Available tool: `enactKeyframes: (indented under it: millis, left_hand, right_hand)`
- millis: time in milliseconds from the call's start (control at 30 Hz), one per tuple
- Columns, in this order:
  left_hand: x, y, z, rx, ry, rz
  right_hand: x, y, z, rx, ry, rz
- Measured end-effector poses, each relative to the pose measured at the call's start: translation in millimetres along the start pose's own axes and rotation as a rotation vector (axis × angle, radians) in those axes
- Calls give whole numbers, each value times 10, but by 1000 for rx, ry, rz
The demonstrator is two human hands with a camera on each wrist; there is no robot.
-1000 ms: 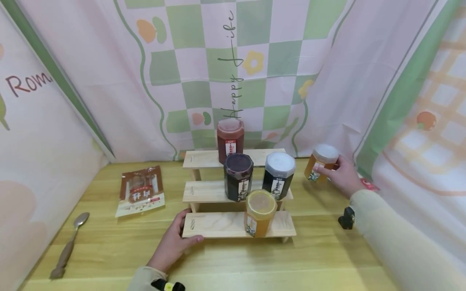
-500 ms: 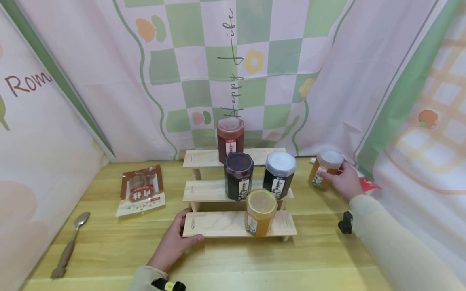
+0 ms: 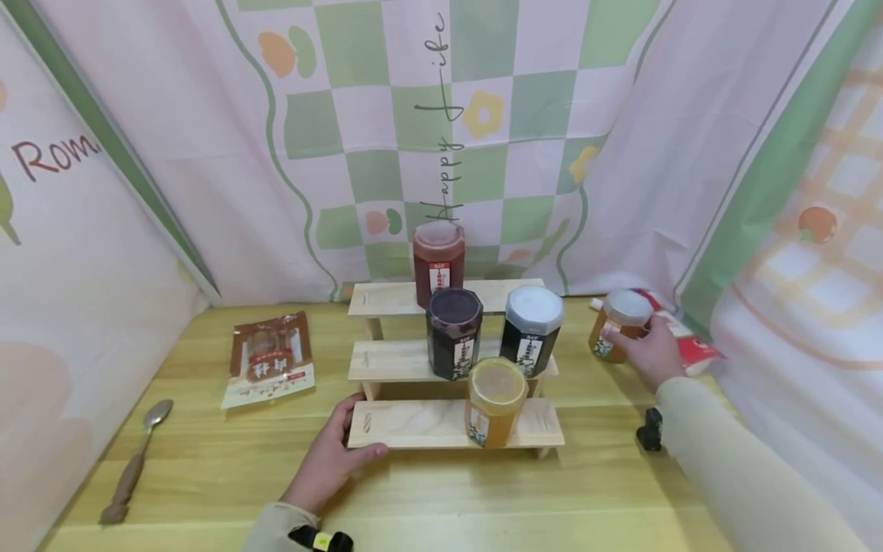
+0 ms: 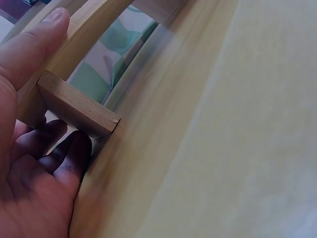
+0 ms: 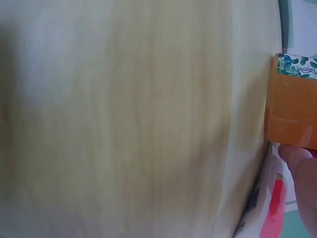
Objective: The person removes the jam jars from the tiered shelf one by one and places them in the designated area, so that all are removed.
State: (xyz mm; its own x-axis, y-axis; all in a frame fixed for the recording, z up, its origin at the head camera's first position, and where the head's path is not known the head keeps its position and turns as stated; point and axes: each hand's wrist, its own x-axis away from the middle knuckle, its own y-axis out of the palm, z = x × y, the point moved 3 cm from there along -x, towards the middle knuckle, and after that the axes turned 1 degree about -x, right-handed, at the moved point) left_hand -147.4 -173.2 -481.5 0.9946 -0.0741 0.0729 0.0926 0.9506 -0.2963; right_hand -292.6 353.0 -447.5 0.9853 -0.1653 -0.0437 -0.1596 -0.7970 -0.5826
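My left hand (image 3: 329, 461) grips the left end of the lowest step of a three-step wooden stand (image 3: 407, 423). In the left wrist view its thumb lies along the step, and curled fingers (image 4: 74, 153) reach under beside the leg. To the right of the stand, my right hand (image 3: 655, 353) holds an upright orange jar (image 3: 602, 323) with a whitish lid by its side. On the stand are a red jar (image 3: 448, 245) on top, a dark purple jar (image 3: 441, 349) and a black, white-lidded jar (image 3: 533, 307) in the middle, and a yellow jar (image 3: 498, 383) below.
A red and white packet (image 3: 693, 351) lies behind my right hand, near the curtain. Left of the stand lies a brown packet (image 3: 269, 356), with a spoon (image 3: 127, 479) nearer the left wall. A printed curtain (image 3: 476, 176) closes off the back of the table.
My right hand has brought the orange jar lower and slightly to the right, nearer to me. More of the red and white packet shows behind it. My left hand keeps its grip on the stand.
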Motion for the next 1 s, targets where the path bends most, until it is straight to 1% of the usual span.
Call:
enactKeyframes:
  millis: [267,433,500,633,767,1000]
  left_hand:
    - [-6,-17,5,22,14,-5]
    - [5,-9,18,85,22,-13]
    - [15,-2,25,112,23,-18]
    - [24,6,26,118,16,-14]
    - [21,9,23,101,15,-7]
    - [12,-6,-23,82,9,-14]
  right_hand:
    - [49,25,-20,-12,32,19]
    - [60,23,-6,33,9,35]
    - [72,23,7,30,6,31]
    - [150,22,-23,-52,1,38]
    - [234,5,-99,-128,-7,72]
    - [329,-55,-278,-132,8,102]
